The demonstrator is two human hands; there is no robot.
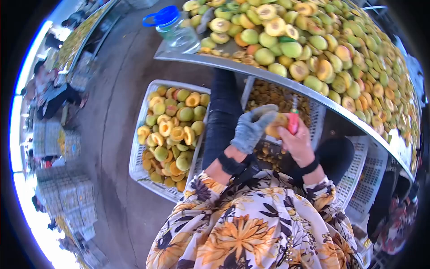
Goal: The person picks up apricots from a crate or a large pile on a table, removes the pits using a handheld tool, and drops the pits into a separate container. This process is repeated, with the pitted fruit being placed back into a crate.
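My left hand (247,133), in a grey glove, is closed in front of my lap with its fingers curled round an apricot (274,127). The glove's fingertips are blurred and hide part of the fruit. My bare right hand (298,142) is closed on a red-handled pitting tool (293,122), whose metal end points up and away. The right thumb touches the apricot. Under both hands stands a crate (317,121) holding brown stones and scraps. A white basket (139,150) of split apricots is left of my leg.
A metal-edged table (251,70) heaped with apricots (291,49) crosses the front and right. A blue-lidded bottle (181,38) stands at its left corner. White crates (358,179) are by my right leg. At far left are stacked crates (67,193) and a seated person (53,92).
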